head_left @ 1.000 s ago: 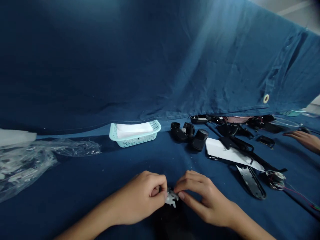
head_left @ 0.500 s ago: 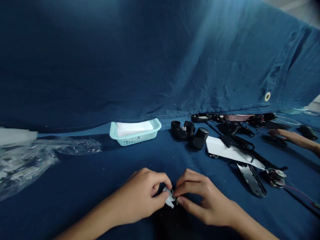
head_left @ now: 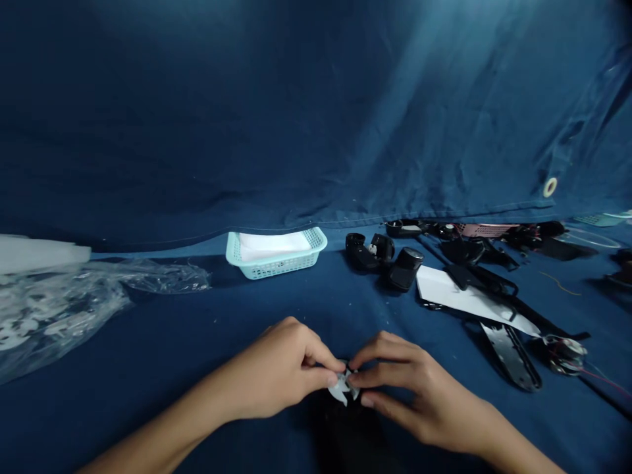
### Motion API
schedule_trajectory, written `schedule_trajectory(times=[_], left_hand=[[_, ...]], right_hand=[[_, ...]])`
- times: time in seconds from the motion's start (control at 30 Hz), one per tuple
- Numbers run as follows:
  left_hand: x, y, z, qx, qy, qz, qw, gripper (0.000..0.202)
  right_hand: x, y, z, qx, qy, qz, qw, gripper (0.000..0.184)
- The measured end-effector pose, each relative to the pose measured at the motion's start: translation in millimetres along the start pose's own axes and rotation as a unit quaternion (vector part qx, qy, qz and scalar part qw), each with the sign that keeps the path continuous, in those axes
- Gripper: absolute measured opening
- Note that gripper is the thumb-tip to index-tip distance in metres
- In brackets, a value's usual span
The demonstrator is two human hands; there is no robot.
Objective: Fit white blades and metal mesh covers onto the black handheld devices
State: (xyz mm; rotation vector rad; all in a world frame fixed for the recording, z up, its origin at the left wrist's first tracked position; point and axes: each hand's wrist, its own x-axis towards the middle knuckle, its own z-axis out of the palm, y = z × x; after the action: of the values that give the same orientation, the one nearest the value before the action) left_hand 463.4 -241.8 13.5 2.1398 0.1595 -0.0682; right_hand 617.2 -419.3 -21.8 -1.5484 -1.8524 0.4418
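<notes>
Near the bottom centre, a small light-grey plastic part with a notched edge sits between my two hands. My left hand pinches its left side between thumb and forefinger. The fingers of my right hand are closed on its right side, partly hiding it. Below my hands there is a dark object, too dim to make out.
A light-blue basket holding white sheets stands at the back. Clear plastic bags with white parts lie left. To the right are black housings, white paper, a long black shell and a wired motor-like part.
The view has shifted slightly, so the table items sit further right. The grey part has turned a little between my fingers. Another person's hand at the right has left the view.
</notes>
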Motion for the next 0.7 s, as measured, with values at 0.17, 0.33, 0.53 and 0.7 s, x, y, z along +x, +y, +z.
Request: schedule_trajectory(times=[0.17,0.33,0.53,0.7], left_hand=[[0.6,-4.1,-0.7,0.067,-0.011,-0.021,0.997,0.023],[-0.1,0.0,-2.8,0.108,-0.016,-0.062,0.992,0.024],[-3.0,6.5,0.6,0.161,0.011,-0.025,0.987,0.023],[-4.6,8.2,4.2,0.158,0.003,-0.018,0.987,0.024]], right_hand=[[-0.5,0.2,-0.7,-0.012,-0.011,0.005,1.0,0.023],[-3.8,2.4,2.6,-0.041,-0.016,-0.003,0.999,0.025],[-7.3,3.0,0.5,-0.055,-0.025,0.01,0.998,0.029],[-5.8,3.0,-2.9,-0.022,-0.056,0.013,0.998,0.023]])
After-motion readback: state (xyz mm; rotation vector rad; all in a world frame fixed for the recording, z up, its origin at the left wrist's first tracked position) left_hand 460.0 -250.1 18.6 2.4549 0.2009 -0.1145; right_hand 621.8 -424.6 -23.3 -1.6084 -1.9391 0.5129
